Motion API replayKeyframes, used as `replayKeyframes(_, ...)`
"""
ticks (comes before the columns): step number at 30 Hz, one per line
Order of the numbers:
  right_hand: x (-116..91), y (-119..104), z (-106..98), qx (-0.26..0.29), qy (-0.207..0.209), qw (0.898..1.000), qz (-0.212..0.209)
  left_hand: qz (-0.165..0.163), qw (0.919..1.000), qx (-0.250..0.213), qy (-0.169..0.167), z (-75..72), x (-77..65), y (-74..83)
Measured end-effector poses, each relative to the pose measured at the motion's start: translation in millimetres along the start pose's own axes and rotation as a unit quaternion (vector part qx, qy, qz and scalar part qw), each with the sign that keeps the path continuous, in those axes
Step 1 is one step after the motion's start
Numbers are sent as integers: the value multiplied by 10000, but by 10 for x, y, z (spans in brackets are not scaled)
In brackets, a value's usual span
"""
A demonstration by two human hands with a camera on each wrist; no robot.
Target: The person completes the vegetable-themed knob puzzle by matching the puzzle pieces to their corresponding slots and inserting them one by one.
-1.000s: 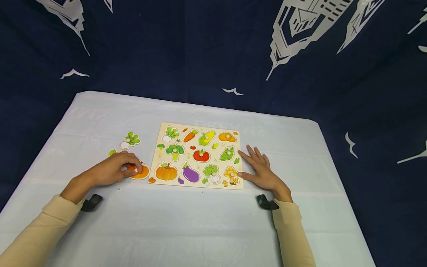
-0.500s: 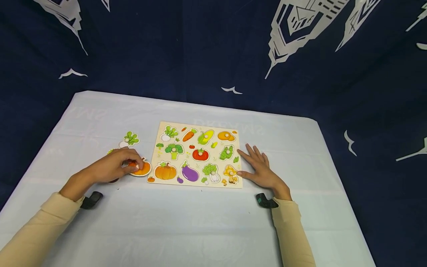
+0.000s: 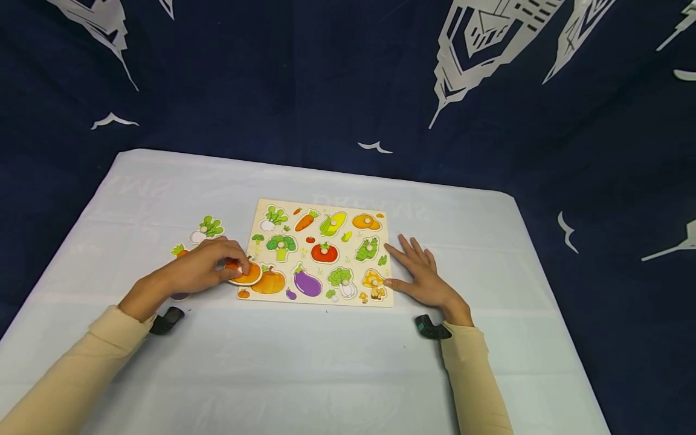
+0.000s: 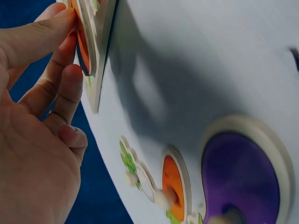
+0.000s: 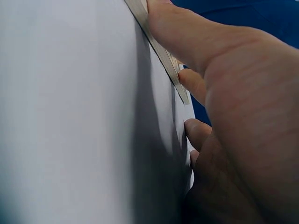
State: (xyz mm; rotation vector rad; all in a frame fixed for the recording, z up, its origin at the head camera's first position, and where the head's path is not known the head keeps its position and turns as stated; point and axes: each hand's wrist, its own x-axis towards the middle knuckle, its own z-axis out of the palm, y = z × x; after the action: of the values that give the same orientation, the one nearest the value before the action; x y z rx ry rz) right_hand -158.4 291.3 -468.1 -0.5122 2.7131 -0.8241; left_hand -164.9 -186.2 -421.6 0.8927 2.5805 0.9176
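My left hand (image 3: pixel 201 269) pinches a pumpkin puzzle piece (image 3: pixel 252 276) by its knob. The piece hangs over the lower left edge of the wooden vegetable puzzle board (image 3: pixel 350 257), overlapping the printed pumpkin there. In the left wrist view, thumb and fingertips meet at the face of the orange piece (image 4: pixel 83 44), close over the board. My right hand (image 3: pixel 426 281) lies with spread fingers at the board's right side, its thumb and index fingertip on the edge. The right wrist view shows the thumb (image 5: pixel 187 35) against the board's rim (image 5: pixel 161 53).
Left of the board lie a turnip piece (image 3: pixel 206 229), a carrot piece (image 3: pixel 178 249) partly behind my left hand, and an eggplant piece (image 4: pixel 240 172). Knobbed pieces such as the tomato (image 3: pixel 325 254) sit in the board. A white cloth (image 3: pixel 326 362) covers the table.
My left hand has lifted the pumpkin piece and carried it right, from the table beside the board to over its lower left edge. The right hand has stayed put.
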Motion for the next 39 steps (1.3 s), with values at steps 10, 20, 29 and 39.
replayKeyframes(10, 0, 3, -3, -52, -14, 10000, 75, -63, 9999, -102, -103, 59, 80, 79)
replayKeyframes(20, 2, -7, 8, -76, 71, 9999, -1, 117, 9996, -44, -249, 149, 146, 125)
replayKeyframes(29, 1, -9, 2, -106, 90, 9999, 3, 262, 9989, -103, -362, 214, 215, 159)
replayKeyframes(39, -3, -26, -8, -75, 83, 9999, 29, 229, 9987, -44, -462, 265, 252, 163)
